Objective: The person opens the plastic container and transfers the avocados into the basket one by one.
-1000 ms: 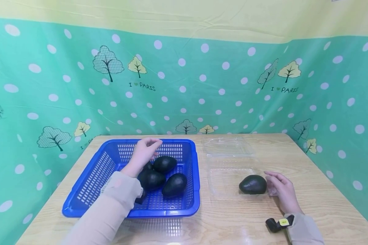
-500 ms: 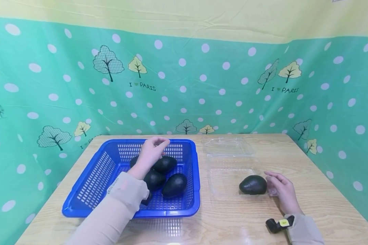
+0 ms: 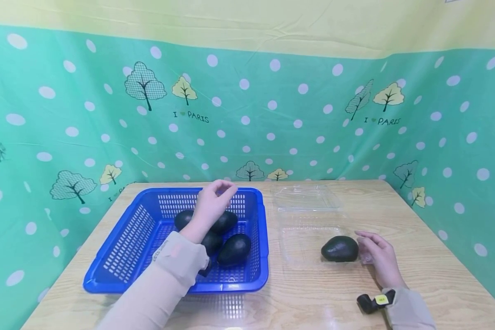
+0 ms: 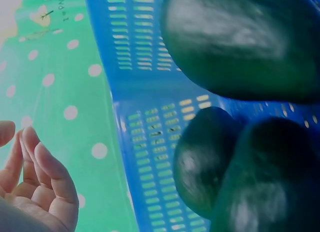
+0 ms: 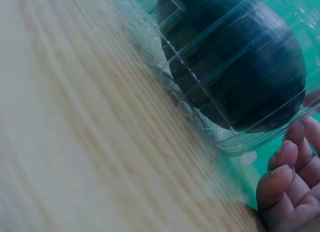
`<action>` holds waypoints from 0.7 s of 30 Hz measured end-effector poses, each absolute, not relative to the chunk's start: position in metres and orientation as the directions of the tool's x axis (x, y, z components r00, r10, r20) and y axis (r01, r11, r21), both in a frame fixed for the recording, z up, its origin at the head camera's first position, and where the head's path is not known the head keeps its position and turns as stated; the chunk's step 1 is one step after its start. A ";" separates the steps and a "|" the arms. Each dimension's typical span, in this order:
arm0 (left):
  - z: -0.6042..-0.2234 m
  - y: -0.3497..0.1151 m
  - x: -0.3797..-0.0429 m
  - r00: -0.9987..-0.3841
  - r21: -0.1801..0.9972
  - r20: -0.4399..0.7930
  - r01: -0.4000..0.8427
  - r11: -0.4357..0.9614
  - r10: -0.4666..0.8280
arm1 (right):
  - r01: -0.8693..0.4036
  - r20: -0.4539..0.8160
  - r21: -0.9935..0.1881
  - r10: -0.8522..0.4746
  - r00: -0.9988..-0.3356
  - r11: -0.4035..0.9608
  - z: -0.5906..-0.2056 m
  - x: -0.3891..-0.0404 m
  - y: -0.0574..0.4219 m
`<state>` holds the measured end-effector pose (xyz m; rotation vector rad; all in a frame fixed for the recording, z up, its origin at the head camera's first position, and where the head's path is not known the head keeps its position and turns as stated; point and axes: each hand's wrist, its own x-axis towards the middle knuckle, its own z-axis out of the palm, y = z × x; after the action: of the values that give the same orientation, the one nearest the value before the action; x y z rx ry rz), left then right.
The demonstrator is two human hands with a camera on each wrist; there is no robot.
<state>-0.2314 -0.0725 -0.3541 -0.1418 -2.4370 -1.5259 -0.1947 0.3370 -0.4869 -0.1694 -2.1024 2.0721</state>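
Observation:
My left hand (image 3: 214, 201) hovers over the blue plastic basket (image 3: 265, 256), fingers loosely bent and nothing between them. Several dark green avocados lie in the basket, one avocado (image 3: 235, 249) near its right wall and another (image 3: 184, 220) behind my wrist. In the left wrist view the same hand (image 4: 42, 187) is apart from the avocados (image 4: 240, 46). A clear plastic container (image 3: 288, 256) stands to the right with a single avocado (image 3: 340, 249) at its right end. There my right hand (image 3: 379, 256) holds the container's right edge, its fingertips (image 5: 286, 154) against the outer wall.
The container's open lid (image 3: 307, 197) lies toward the back of the wooden table (image 3: 297, 302). A green dotted cloth (image 3: 247, 137) hangs behind and along both sides. Small black cameras are strapped to the wrists, such as the right wrist camera (image 3: 369, 302).
My left hand has drifted right and slightly back above the basket, uncovering an avocado at its back left. My right hand, the container and its avocado stay put.

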 end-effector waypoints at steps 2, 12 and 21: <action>-0.353 -0.069 -0.232 -0.956 0.861 0.290 0.238 0.449 -0.049 | -0.050 0.052 -0.999 0.206 -0.977 0.013 -0.487 -0.195 0.337; -0.344 -0.050 -0.233 -0.937 0.838 0.348 0.301 0.455 -0.022 | -0.057 0.053 -0.998 0.210 -0.976 -0.014 -0.487 -0.194 0.337; -0.338 -0.039 -0.233 -0.938 0.828 0.347 0.308 0.469 0.003 | -0.057 0.051 -0.998 0.211 -0.976 -0.022 -0.486 -0.194 0.336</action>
<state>-0.2331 -0.0394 -0.3379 -0.2644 -2.4241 -1.4560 -0.1939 0.3361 -0.4864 -0.1654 -2.0561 2.1137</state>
